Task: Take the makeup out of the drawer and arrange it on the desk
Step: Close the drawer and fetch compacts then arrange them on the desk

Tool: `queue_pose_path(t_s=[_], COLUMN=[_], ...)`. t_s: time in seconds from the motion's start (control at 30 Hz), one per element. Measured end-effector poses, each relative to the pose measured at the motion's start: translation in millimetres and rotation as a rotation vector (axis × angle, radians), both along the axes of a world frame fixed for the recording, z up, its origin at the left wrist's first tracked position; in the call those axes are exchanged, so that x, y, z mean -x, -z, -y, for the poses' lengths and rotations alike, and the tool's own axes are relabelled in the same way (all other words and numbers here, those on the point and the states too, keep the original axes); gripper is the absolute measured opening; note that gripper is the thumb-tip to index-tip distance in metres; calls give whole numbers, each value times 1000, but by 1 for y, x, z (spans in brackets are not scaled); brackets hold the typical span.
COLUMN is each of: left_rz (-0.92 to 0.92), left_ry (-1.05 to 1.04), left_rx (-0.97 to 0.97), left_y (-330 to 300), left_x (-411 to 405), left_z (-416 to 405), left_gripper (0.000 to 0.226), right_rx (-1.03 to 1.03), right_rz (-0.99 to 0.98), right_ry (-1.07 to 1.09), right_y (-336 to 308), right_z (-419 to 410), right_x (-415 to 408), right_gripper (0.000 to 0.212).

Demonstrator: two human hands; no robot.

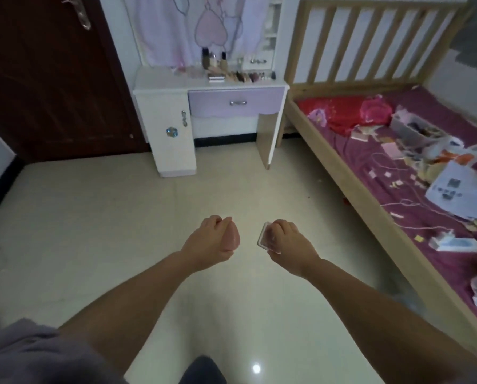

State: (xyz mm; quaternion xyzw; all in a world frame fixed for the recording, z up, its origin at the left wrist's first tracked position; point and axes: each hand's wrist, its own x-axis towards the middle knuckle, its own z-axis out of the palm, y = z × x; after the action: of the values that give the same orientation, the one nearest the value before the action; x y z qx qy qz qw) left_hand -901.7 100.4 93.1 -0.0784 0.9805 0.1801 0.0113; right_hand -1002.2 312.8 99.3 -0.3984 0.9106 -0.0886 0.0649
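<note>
A white dressing desk stands against the far wall, its lilac drawer closed. Several makeup items lie in a row on the desk top, with three bottles behind them. My left hand grips a pink makeup sponge over the floor, well short of the desk. My right hand holds a small clear-cased compact beside it.
A wooden-framed bed with a purple sheet and scattered clutter runs along the right. A dark brown door is at the left. Pale tiled floor lies between me and the desk. The desk's cupboard is closed.
</note>
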Motion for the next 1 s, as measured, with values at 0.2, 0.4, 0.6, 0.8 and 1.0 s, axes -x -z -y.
queue_pose_path(t_s=[0.2,0.4,0.6,0.8,1.0], left_rz=[-8,8,15,-86,-77], left_ry=[-90,-110,-162,-112,-202], left_rx=[-24,15,-32,9,-32], left_y=[8,1,-13,1,6], left_x=[97,205,310,408,535], left_z=[92,213,314,396,487], left_gripper=[84,82,84,84,84], right_rx=[0,13,18,18,7], right_rz=[-22,25,15,15,-20], right_ry=[-119,-117,-123,-178,-248], right_y=[15,15,5,11,13], right_z=[96,212,307,401,505], right_x=[116,233,341,455,596], right_gripper=[53,49,51,51,51])
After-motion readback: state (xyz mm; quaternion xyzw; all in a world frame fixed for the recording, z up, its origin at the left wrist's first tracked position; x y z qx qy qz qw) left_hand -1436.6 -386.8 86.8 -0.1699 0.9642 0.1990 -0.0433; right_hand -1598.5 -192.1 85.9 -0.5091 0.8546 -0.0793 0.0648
